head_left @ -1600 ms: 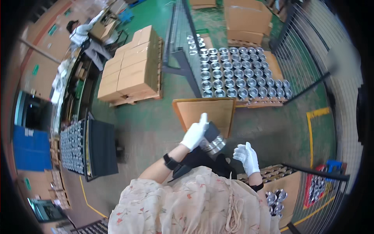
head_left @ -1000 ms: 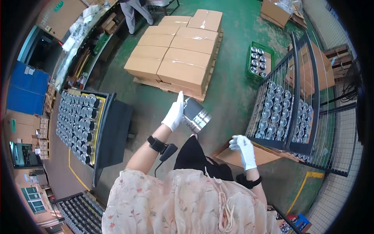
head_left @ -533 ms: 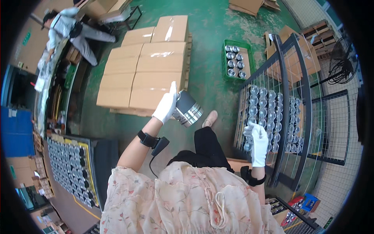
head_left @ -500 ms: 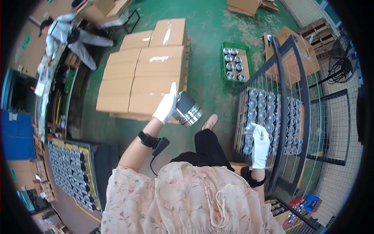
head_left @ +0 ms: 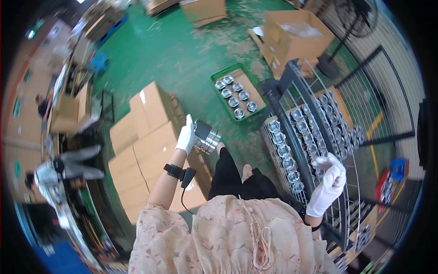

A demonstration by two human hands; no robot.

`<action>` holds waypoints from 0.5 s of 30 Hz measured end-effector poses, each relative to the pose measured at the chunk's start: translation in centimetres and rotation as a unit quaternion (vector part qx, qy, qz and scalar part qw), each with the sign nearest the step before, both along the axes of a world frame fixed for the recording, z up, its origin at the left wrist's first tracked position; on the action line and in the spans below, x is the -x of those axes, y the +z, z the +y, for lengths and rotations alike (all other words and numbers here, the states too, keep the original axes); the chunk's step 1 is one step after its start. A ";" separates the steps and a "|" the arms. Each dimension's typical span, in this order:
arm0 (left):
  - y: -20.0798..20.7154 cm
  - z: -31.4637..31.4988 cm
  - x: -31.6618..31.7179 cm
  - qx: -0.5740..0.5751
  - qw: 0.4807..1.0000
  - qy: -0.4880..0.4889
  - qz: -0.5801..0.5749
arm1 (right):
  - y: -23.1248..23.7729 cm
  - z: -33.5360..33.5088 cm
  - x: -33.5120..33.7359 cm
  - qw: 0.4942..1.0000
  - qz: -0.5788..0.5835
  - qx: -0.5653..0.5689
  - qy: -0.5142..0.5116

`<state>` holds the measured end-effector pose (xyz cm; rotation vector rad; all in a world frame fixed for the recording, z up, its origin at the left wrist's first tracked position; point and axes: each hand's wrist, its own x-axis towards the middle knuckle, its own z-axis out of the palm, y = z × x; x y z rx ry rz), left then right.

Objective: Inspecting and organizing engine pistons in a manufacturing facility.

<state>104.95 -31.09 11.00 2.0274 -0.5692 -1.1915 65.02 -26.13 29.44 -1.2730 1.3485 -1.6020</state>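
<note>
My gloved left hand (head_left: 186, 138) is closed on an engine piston (head_left: 206, 137) with a dark skirt and shiny ring grooves, held sideways above the floor in front of me. Its thumb sticks up along the piston's side. To the right, my gloved right hand (head_left: 328, 182) is beside the wire rack (head_left: 288, 132), fingers loosely bent and apart, with nothing visible in them. Rows of shiny pistons (head_left: 284, 150) stand in that rack. Ahead of me, a green crate (head_left: 226, 108) on the floor holds several more pistons (head_left: 233, 102).
Stacked cardboard cartons (head_left: 153, 137) on a pallet stand close on my left. An open carton (head_left: 296, 39) and a standing fan (head_left: 353, 27) are at the far right. A co-worker (head_left: 59, 173) is at a bench on the left. Green floor (head_left: 169, 59) stretches ahead.
My view has turned to the right, so the cartons, crate and co-worker sit elsewhere in it. The piston stays in my left hand. My right hand remains beside the rack.
</note>
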 end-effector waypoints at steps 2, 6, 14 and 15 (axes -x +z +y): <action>-1.7 -5.6 -0.8 -0.009 0.992 -0.113 -0.051 | 0.3 -2.5 -0.7 0.996 0.053 0.028 -0.063; -13.6 -16.8 -4.4 -0.034 0.986 -0.158 0.038 | 0.2 -8.2 -2.5 0.967 0.153 0.045 -0.197; -38.6 -35.1 -9.3 -0.099 0.926 -0.361 -0.055 | 3.3 -18.8 -5.4 0.698 0.445 -0.213 -0.519; -39.0 -38.2 -8.6 -0.122 0.929 -0.345 0.052 | 3.8 -17.9 -5.1 0.680 0.453 -0.232 -0.528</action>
